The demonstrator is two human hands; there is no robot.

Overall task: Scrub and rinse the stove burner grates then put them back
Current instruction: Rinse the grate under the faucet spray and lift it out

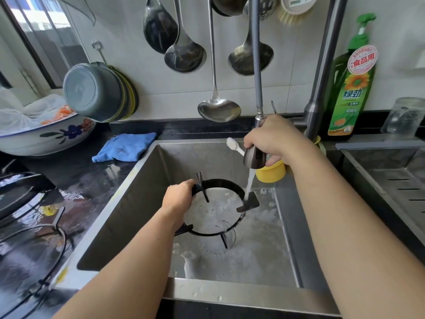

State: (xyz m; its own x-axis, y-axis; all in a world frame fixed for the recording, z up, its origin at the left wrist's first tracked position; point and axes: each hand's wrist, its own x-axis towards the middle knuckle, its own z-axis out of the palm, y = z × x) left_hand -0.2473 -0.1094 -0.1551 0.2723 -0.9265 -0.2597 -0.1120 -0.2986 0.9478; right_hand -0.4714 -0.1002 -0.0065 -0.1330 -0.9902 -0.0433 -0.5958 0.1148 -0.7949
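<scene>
My left hand (178,198) is nearest me, fingers curled round the near-left rim of the burner grate (216,208), holding it tilted above the floor of the sink (128,203). The ring lies roughly flat to my view, its prongs pointing outward; the wet one on the far right sits straight under the water stream (249,183). Beyond and to the right, my right hand (273,139) is wrapped round the faucet spray head (255,161), a toothbrush (234,146) pinched alongside it. To rinse the remaining prongs, I judge my left hand must turn the ring beneath the spray.
</scene>
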